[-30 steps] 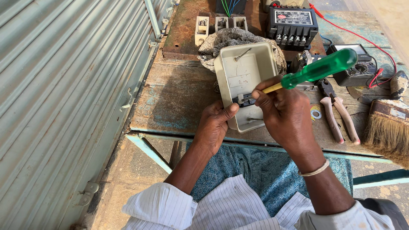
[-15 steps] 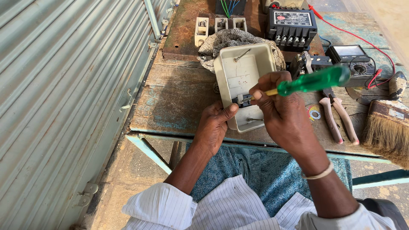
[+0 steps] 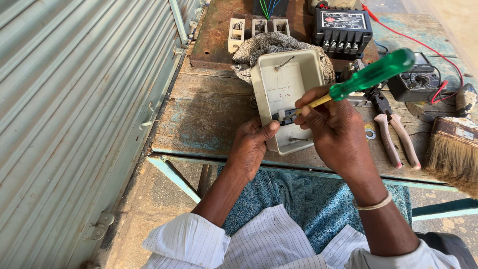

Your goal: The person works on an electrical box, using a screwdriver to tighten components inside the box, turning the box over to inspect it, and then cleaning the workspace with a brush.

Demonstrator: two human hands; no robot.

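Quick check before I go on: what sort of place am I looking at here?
Probably an outdoor electrical repair bench. A worn wooden table stands beside a corrugated metal shutter, and on it lie a multimeter, pliers and a black terminal unit.

The screwdriver [image 3: 368, 77] tip is hidden behind the right hand [image 3: 336, 132]; the brush [image 3: 453, 154] is cut off at the edge.

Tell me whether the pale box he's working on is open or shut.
Open: the pale box has no lid and its bare inside faces up, where the green screwdriver reaches in.
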